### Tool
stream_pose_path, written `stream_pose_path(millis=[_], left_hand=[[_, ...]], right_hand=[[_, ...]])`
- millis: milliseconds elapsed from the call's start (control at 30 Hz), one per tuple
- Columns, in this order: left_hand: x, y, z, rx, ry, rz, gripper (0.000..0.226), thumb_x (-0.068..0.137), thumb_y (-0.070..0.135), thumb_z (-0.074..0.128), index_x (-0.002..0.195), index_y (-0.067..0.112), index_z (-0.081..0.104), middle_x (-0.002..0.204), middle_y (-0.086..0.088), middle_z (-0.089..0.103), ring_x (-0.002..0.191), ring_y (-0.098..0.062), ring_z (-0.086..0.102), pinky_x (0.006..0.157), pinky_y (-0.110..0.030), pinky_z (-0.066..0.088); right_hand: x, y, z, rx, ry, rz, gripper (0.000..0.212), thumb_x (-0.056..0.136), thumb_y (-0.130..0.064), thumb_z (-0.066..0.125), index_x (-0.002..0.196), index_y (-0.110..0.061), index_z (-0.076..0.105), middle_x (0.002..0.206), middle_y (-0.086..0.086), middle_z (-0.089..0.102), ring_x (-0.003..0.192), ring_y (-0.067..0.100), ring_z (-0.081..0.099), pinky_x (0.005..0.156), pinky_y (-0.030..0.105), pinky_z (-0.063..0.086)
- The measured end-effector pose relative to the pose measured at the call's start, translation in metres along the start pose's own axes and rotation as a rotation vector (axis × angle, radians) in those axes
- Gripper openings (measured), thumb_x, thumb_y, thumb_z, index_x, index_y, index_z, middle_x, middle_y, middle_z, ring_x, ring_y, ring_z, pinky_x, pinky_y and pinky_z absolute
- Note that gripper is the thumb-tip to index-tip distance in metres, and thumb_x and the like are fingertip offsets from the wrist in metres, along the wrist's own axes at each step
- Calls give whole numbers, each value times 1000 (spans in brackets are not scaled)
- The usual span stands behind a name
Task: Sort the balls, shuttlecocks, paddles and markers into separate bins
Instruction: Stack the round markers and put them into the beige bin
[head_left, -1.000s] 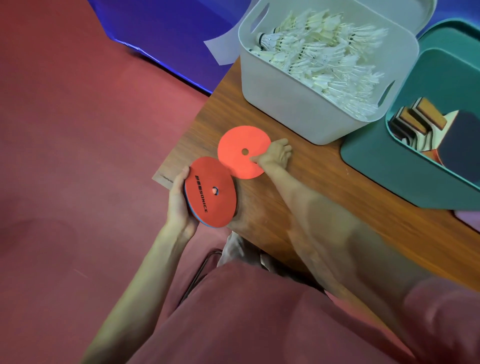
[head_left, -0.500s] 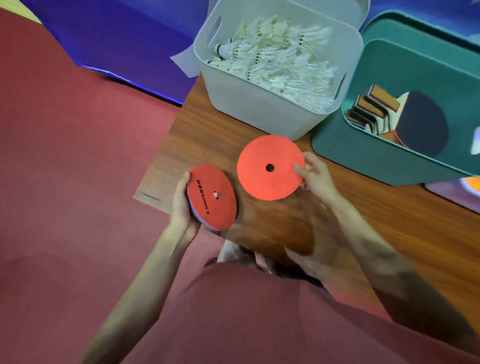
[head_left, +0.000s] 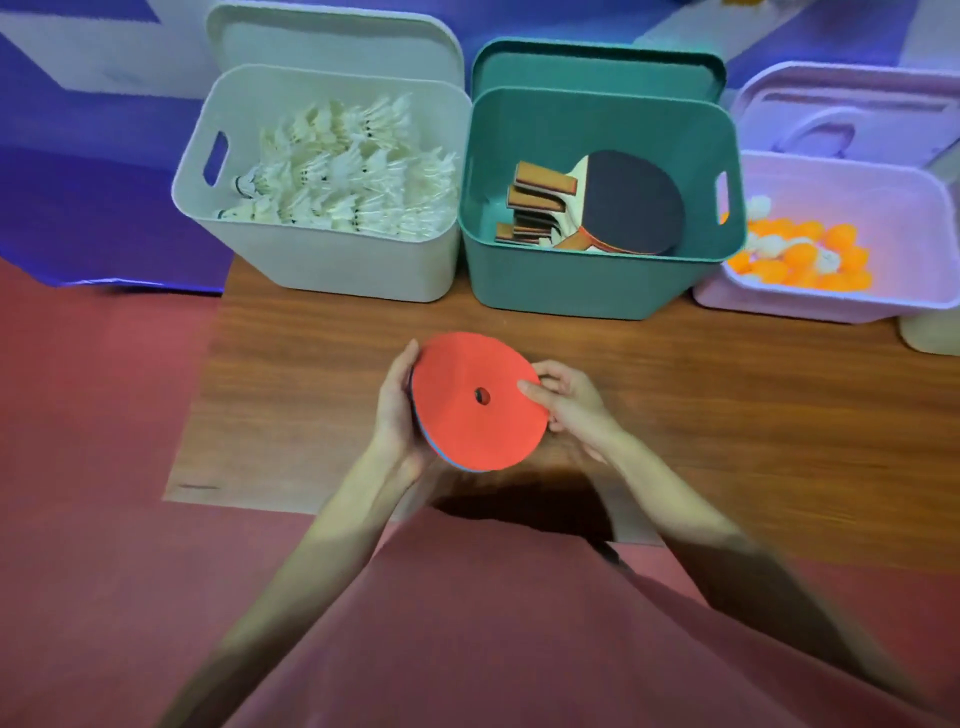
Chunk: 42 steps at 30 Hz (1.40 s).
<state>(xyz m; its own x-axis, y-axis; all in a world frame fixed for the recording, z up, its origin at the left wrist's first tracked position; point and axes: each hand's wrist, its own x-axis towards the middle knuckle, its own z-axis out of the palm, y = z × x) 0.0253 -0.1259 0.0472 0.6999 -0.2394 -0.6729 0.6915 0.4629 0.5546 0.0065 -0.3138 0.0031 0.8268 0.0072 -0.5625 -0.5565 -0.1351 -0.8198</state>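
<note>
Your left hand (head_left: 400, 415) cups the stack of markers (head_left: 480, 402) from its left edge, fingers curled under and thumb up along the rim. Your right hand (head_left: 569, 402) pinches the right edge of the top orange disc, thumb on its face, fingers behind. The stack hangs just above the table (head_left: 311, 364), in front of the green bin (head_left: 597, 280) of paddles (head_left: 623, 208).

Square the discs so their centre holes line up, and keep the left palm under the lowest one so none slips out. No marker bin shows here, so you will probably have to look beyond the green bin before you carry them.

Half a second ago the orange disc was apart from the stack, held up in your right hand alone; now it lies on top. The view has swung too: the lilac bin (head_left: 779, 301) of balls (head_left: 800, 260) right of the green bin has come into sight, and the white bin (head_left: 337, 270) of shuttlecocks (head_left: 343, 171) sits square on its left.
</note>
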Motion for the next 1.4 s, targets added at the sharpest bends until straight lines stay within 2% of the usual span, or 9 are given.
stream_pose_path(millis=[167,433,567,633,733,933,1100,1200,1400], left_hand=[[1,-43,74,151,-111,-15,40,95,37,42,94,13,75,105,-9,71,97,-22,67,87,-36,50],[10,-121,178,219,-96,-68,42,93,41,45,113,11,65,110,-10,70,98,-24,65,87,-36,50],[15,-140,211,217,-120,-79,53,89,46,50,127,11,58,121,-12,65,114,-29,60,101,-44,45],[19,-143,223,227,-131,-84,48,91,47,48,121,13,62,116,-10,68,106,-26,64,95,-41,48],[26,-145,234,217,-141,-111,42,92,48,44,106,16,67,105,-8,72,91,-22,68,83,-37,51],[48,-154,232,229,-91,-237,51,89,53,49,118,13,63,118,-15,66,111,-31,61,102,-45,43],[60,-162,237,246,-75,-280,52,90,51,48,121,11,61,115,-14,68,106,-29,63,96,-42,47],[64,-168,246,312,-77,-262,48,91,50,48,119,14,62,114,-10,69,102,-24,65,85,-38,51],[74,-194,275,513,-87,-204,33,91,45,54,106,18,66,104,-4,72,100,-22,66,94,-40,49]], right_hand=[[-24,26,-77,50,106,-16,17,90,-23,61,106,-15,61,100,10,70,83,21,61,68,38,43],[-65,65,-190,61,216,-39,14,92,-22,60,103,-15,59,73,-1,58,53,-2,49,53,22,35],[-72,80,-225,36,359,-34,30,88,-29,65,112,-13,57,85,-2,58,71,3,52,63,21,42],[-75,83,-236,52,358,-7,33,92,-32,58,118,-11,55,95,0,60,76,6,55,60,18,48],[-81,81,-242,166,307,22,33,98,-33,47,115,-7,57,81,0,59,65,9,56,54,21,51],[-85,90,-235,106,391,-13,20,97,-27,50,84,-12,54,63,1,48,46,4,47,43,22,41],[-86,89,-246,53,546,-41,20,97,-25,49,91,-6,52,75,-3,53,68,8,48,64,24,38],[-90,86,-261,62,563,-52,20,99,-27,46,94,-8,49,77,-7,52,68,4,48,60,15,38],[-97,95,-310,53,596,-85,20,99,-28,45,95,-9,48,80,-7,52,71,4,49,59,12,38]])
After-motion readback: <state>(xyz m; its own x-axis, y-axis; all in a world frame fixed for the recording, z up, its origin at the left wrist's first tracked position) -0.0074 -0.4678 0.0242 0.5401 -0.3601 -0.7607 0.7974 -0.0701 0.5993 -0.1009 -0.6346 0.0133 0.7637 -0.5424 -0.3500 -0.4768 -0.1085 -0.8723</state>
